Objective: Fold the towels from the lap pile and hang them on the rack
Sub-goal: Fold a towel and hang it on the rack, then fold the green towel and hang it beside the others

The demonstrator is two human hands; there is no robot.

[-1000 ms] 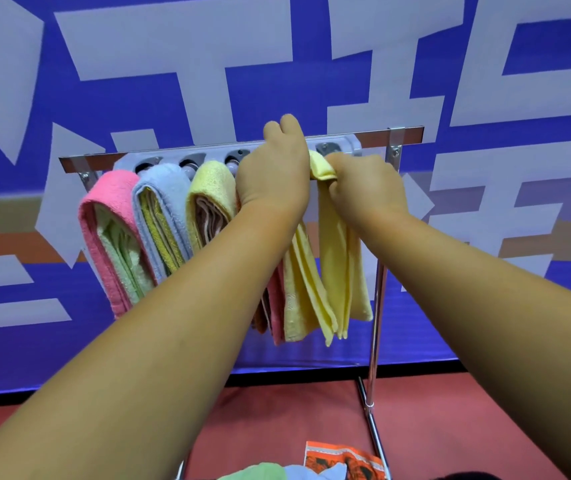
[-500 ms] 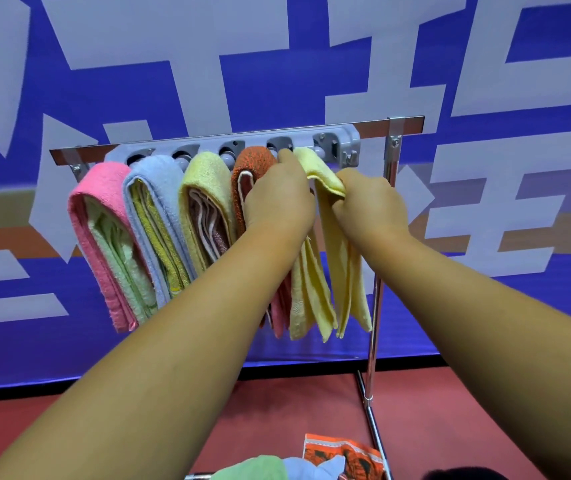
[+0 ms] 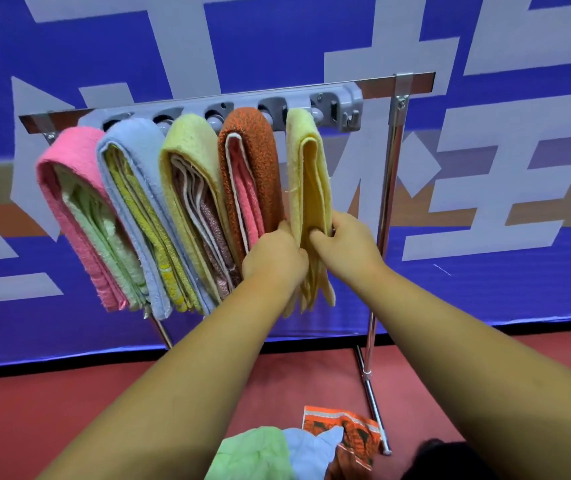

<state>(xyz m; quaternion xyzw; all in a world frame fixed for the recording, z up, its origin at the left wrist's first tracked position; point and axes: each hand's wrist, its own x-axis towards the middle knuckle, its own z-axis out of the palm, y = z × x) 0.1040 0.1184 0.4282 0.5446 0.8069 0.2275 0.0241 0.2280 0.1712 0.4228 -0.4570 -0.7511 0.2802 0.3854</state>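
Pinching the yellow towel (image 3: 311,188) low down from both sides: left hand (image 3: 273,258) curled against its left edge, right hand (image 3: 346,247) with thumb on the front fold and fingers wrapped round the back. Both grips closed on that towel.

Draped folded over a grey peg of the strip (image 3: 242,103) on the rack (image 3: 393,168), rightmost of five bundles. Hanging straight down, just beside the orange towel (image 3: 252,161), with the left hand wedged between the two.

Further left along the strip, in order: lime towel (image 3: 190,157), blue towel (image 3: 128,157), pink towel (image 3: 69,181). Each folded over its own peg with other cloths tucked inside, all fanned out toward the left.

Down at the bottom edge, the lap pile (image 3: 256,455): green and pale blue cloths, plus an orange patterned one at the right, near the rack's foot. Red floor (image 3: 69,410) beneath.

Behind everything, a blue banner (image 3: 277,46) with huge pale characters, cropped by the frame and not readable as words.
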